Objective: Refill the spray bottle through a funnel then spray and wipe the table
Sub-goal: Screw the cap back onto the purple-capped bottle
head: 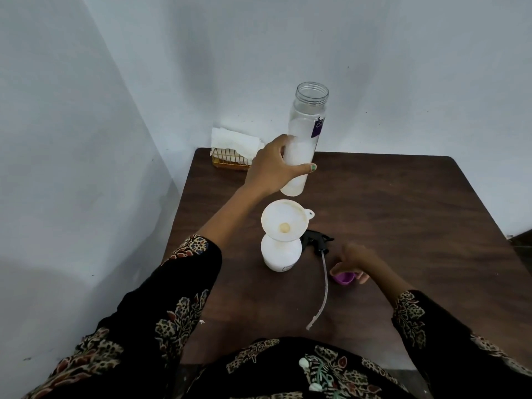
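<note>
A white spray bottle (280,254) stands on the dark wooden table (403,214) with a white funnel (283,218) seated in its neck. Above and behind it, my left hand (273,168) grips a tall clear refill bottle (306,133), open at the top and holding white liquid in its lower half; it is lifted off the table and nearly upright. The black spray head (316,241) with its long dip tube (324,286) lies on the table to the right of the spray bottle. My right hand (352,262) holds a purple cap (344,277) down on the table.
A gold wire holder (230,162) with white paper towels (236,141) sits at the table's far left corner against the wall. Pale walls close in on the left and back. The table's right edge runs off at the frame's right.
</note>
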A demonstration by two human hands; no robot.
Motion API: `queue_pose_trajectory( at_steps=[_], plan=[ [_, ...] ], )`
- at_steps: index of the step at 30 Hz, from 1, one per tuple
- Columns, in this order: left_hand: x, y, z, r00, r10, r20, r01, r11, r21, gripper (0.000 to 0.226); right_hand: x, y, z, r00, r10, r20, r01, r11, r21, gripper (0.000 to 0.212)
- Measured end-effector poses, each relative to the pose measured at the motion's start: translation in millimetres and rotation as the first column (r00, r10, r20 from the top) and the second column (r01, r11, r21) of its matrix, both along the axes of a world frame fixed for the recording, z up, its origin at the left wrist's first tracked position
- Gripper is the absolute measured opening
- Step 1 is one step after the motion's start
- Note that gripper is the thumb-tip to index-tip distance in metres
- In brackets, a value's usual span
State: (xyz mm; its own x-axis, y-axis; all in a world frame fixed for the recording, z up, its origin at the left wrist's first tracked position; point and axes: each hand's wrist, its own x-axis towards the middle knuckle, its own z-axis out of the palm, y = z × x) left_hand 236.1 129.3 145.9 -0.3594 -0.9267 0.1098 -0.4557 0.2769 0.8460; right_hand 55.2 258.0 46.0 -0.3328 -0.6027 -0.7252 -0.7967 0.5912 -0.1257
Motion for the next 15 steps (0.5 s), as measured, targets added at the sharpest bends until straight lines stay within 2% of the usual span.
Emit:
queue_pose_trajectory(
  at_steps=[6, 9, 11, 13, 15],
  plan=[
    [2, 3, 0, 1.000, -0.006, 0.009, 0.006, 1.000, 0.020, 0.074, -4, -7, 4, 1.000, -0.007, 0.004, 0.006, 0.990, 0.138, 0.054],
    [4, 3, -3, 1.000, -0.009, 0.017, 0.009, 1.000, 0.022, 0.069, -14, -19, 21, 0.995, -0.071, 0.076, 0.058, 0.986, 0.153, 0.046],
    [5, 3, -4, 1.000, -0.008, 0.021, 0.007, 1.000, 0.022, 0.068, -23, -34, 38, 0.977, -0.149, 0.151, 0.140, 0.988, 0.072, 0.040],
    [5, 1, -3, 1.000, -0.007, 0.011, 0.007, 1.000, 0.022, 0.066, -30, -52, 63, 0.952, -0.177, 0.248, 0.209, 0.972, -0.108, 0.034],
    [3, 0, -1, 1.000, -0.003, -0.017, 0.003, 1.000, 0.024, 0.064, -30, -70, 94, 0.909, -0.181, 0.376, 0.306, 0.902, -0.305, 0.030]
  ],
)
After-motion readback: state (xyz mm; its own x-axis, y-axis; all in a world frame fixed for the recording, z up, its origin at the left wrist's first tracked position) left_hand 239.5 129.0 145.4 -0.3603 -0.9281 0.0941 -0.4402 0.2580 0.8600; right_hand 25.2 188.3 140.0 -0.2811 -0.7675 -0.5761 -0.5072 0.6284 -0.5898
